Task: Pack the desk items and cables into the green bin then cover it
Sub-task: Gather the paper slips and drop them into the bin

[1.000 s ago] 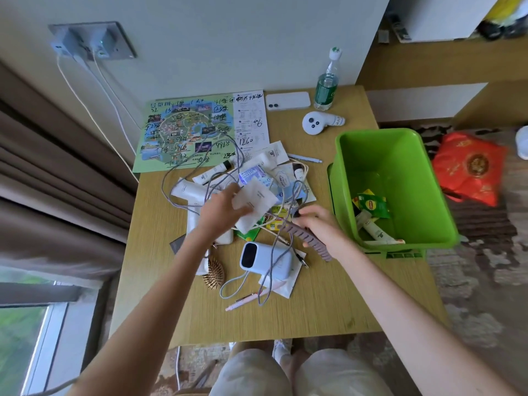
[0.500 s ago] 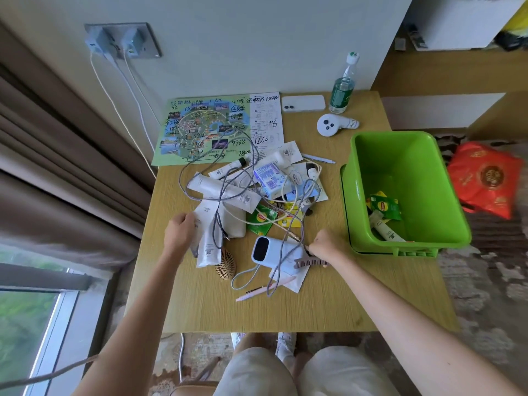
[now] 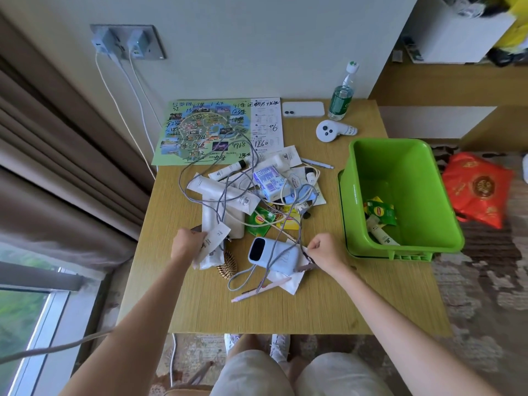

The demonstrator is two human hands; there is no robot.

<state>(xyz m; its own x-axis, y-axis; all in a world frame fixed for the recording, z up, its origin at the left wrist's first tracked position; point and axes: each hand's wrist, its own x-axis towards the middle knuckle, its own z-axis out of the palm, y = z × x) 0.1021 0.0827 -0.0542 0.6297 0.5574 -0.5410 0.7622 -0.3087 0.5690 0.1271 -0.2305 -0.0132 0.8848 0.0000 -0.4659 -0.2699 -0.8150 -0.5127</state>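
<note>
The green bin (image 3: 411,170) stands at the desk's right edge, with tea bags (image 3: 381,211) and a white tube (image 3: 380,234) in it. A tangled pile fills the desk's middle: white tubes, a grey braided cable (image 3: 225,192), a blue-white box (image 3: 268,181) and green tea sachets (image 3: 260,221). My left hand (image 3: 185,244) grips white tubes (image 3: 213,241) at the pile's near left. My right hand (image 3: 325,252) pinches a brownish comb (image 3: 304,267) beside a pale blue power bank (image 3: 271,255).
A pink pen (image 3: 257,291), white paper and a wooden hairbrush (image 3: 227,265) lie near the front. At the back are a map (image 3: 214,130), a white phone (image 3: 303,109), a bottle (image 3: 341,101) and a white controller (image 3: 331,131). A red bag (image 3: 480,190) lies on the floor to the right.
My left hand let go of a white sachet in the pile and came down to the tubes at the near left. My right hand drew the comb toward me, beside the power bank.
</note>
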